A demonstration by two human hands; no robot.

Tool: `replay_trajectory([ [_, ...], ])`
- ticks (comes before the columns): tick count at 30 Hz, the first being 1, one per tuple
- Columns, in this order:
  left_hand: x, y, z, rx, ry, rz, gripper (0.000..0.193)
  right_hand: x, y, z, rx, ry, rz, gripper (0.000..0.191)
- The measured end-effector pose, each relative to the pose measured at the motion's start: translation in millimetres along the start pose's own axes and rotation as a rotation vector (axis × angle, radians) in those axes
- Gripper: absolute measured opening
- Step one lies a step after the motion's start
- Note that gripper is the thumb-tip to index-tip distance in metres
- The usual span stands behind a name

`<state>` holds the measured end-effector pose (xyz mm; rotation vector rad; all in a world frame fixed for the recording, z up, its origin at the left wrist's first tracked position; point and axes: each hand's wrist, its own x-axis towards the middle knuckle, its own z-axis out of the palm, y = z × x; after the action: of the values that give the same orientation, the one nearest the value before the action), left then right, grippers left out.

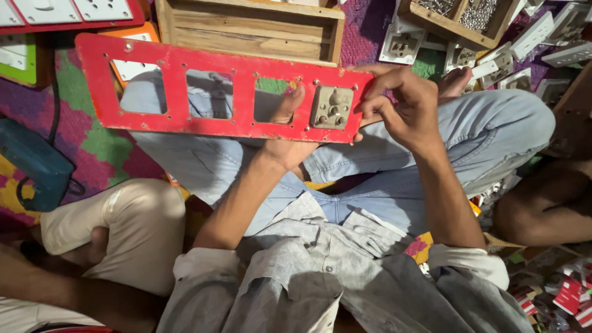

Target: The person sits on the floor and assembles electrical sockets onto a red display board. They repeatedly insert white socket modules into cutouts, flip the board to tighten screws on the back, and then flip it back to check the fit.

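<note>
The left hand (285,139) grips a long red cut-out panel (179,92) from behind. The right hand (401,105) pinches its end beside a grey socket module (332,107).

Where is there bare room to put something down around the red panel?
Bare patch: the mat between the red panel and the blue tool. Crowded: white sockets at upper right, wooden box above, small packets at lower right.
</note>
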<state>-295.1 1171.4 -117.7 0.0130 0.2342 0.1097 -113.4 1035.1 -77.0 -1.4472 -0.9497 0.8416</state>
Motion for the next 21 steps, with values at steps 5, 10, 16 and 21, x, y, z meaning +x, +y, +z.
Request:
replay_trajectory([
  [5, 3, 3, 4, 0.103, 0.109, 0.080, 0.066, 7, -8, 3, -0.243, 0.039, -0.133, 0.035],
  [10, 3, 9, 8, 0.443, 0.180, 0.362, 0.063, 9, -36, 17, -0.443, -0.152, -0.230, 0.083],
  [16, -10, 11, 1, 0.978, 0.325, 0.511, 0.060, 2, -32, 48, -0.582, -0.005, -0.227, 0.045],
  [21, 9, 4, 9, 1.313, 0.251, 0.561, 0.058, -2, -21, 25, -0.389, 0.099, 0.042, 0.032],
])
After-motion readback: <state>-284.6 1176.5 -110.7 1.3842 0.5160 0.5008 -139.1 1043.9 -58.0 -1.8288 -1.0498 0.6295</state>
